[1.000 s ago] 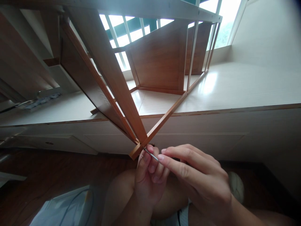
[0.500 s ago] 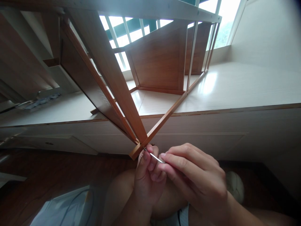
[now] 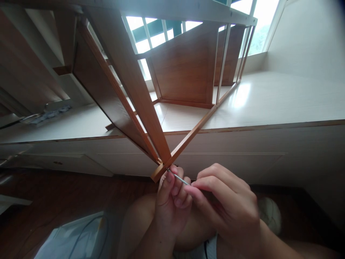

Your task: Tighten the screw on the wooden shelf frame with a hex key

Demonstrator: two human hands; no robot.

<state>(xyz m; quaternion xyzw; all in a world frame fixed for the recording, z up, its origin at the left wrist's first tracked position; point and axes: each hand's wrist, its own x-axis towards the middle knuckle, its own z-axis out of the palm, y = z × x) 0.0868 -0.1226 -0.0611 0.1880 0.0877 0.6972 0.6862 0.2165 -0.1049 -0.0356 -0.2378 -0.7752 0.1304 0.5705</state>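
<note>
Right hand (image 3: 229, 201) slightly shifted, metal rod (image 3: 180, 179) tip indistinct beside wooden bar (image 3: 194, 134)

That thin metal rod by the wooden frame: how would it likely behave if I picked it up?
Probably stiff: the thin metal rod looks straight. Likely light: it is slender, and the right hand just pinches one end. Its smooth-looking shine suggests it might slip.

A bright window (image 3: 265, 30) lights a pale ledge (image 3: 285, 95) above dark flooring (image 3: 115, 196).
</note>
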